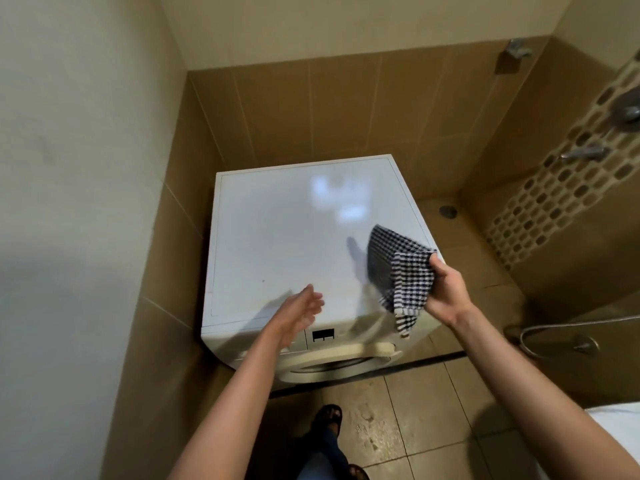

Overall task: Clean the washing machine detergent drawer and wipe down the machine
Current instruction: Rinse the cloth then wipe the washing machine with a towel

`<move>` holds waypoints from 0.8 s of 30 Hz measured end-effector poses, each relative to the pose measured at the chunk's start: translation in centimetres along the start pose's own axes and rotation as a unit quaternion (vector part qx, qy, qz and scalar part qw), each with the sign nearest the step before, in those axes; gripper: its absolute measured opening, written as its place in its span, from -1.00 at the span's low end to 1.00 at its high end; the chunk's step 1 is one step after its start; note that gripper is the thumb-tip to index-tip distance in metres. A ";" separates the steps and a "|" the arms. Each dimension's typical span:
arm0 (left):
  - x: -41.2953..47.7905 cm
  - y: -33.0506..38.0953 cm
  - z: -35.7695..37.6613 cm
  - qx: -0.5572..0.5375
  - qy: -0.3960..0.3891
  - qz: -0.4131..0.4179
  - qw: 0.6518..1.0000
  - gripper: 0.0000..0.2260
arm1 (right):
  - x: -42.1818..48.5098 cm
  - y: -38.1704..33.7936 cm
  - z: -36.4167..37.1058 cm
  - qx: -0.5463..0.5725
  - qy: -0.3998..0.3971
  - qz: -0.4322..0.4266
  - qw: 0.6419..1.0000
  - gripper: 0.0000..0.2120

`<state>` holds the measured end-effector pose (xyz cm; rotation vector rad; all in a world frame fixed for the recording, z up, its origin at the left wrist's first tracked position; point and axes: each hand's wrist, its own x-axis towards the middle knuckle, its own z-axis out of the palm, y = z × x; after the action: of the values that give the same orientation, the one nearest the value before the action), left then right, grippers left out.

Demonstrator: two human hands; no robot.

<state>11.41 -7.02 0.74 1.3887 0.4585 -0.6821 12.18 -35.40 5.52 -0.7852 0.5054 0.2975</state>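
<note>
My right hand (446, 292) pinches a black-and-white checked cloth (398, 271) by its upper right edge, thumb on the near side and fingers curled behind it. The cloth hangs folded over itself above the right front corner of the washing machine (294, 237), its lower corner dangling past the front edge. Its shadow lies on the white lid just to the left. My left hand (301, 311) is empty, palm turned inward, fingers loose and slightly spread. It is blurred, above the front edge of the lid and apart from the cloth. Below it, my wrist covers the left part of the front panel, so I cannot make out the detergent drawer. To the right of my wrist sits the small dark display (323, 335), and under it the round door (346, 358), whose drum I cannot see into from this angle. The machine stands in a corner between tan tiled walls, on a tiled floor (433, 427). A floor drain (447, 211) lies behind its right side, a shower hose (554, 327) loops along the right wall, and my sandalled foot (329, 415) is in front of the door
</note>
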 end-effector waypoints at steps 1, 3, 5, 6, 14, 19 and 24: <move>0.3 0.1 0.3 0.001 -0.027 -0.017 0.999 -0.54 | 0.0 1.1 0.9 0.039 -0.017 0.016 0.999 -0.62; 0.8 0.2 1.0 -0.003 -0.081 -0.045 0.996 -0.41 | 0.4 3.2 2.7 0.097 -0.059 0.053 0.992 -0.61; 1.5 0.0 1.6 -0.072 -0.128 -0.062 0.987 -0.37 | 1.1 5.0 4.4 0.106 -0.114 0.079 0.985 -0.48; 1.7 0.0 1.8 -0.121 -0.146 -0.062 0.980 -0.36 | 1.3 5.6 5.0 0.099 -0.135 0.083 0.982 -0.41; 2.4 2.5 -2.2 -0.135 -0.129 0.043 0.982 -0.64 | 4.8 5.5 7.8 -0.075 -0.055 0.102 0.990 -0.55; 3.3 4.9 -3.9 0.022 -0.115 0.028 0.993 -0.61 | 8.2 4.8 7.2 -0.301 -0.008 0.172 0.938 -0.83; 3.8 7.0 -4.6 0.077 -0.084 0.040 0.993 -0.68 | 10.2 3.8 7.7 -0.322 -0.003 0.225 0.920 -0.89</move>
<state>19.34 -2.88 2.70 1.4719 0.2193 -0.7741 21.53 -26.49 2.41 -1.3043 0.5862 0.9264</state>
